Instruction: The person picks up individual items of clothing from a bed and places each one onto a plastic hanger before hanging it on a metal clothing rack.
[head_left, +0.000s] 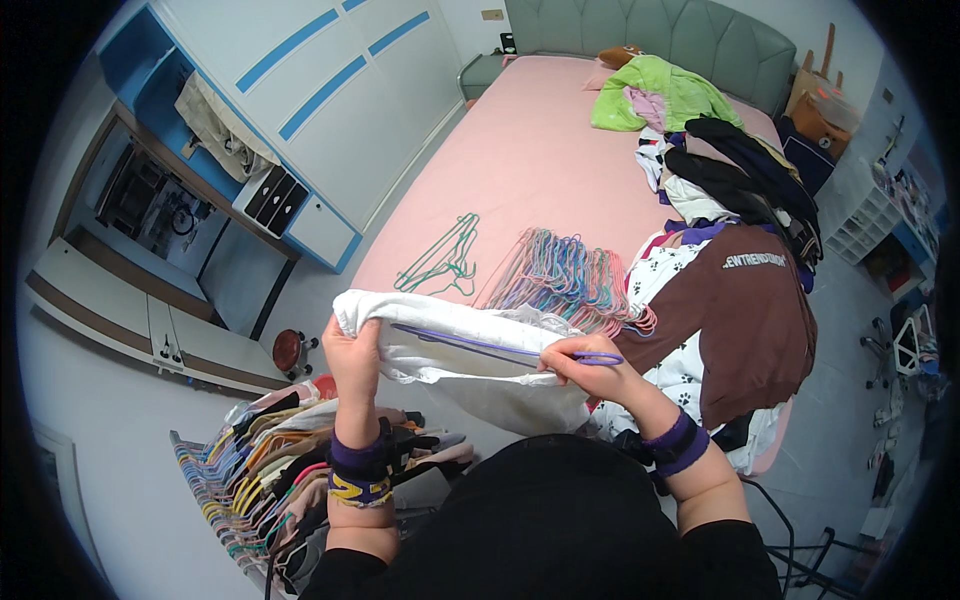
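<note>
My left hand (352, 360) grips one end of a white garment (480, 394), its thumb pressed on the bunched cloth. A purple clothes hanger (480, 346) lies inside the opening between the garment's upper and lower edges. Its right end, by the hook, is in my right hand (589, 367). The garment hangs in front of the bed's near edge. Beyond it, a dense row of pink, blue and purple hangers (570, 277) lies on the pink sheet, with several green hangers (442, 259) to their left.
A brown sweatshirt (750, 322) and a pile of dark and white clothes (735, 172) cover the bed's right side. A green blanket (667, 90) lies near the headboard. At lower left stands a rack of hung clothes (285, 457). A round red stool (289, 351) is beyond it.
</note>
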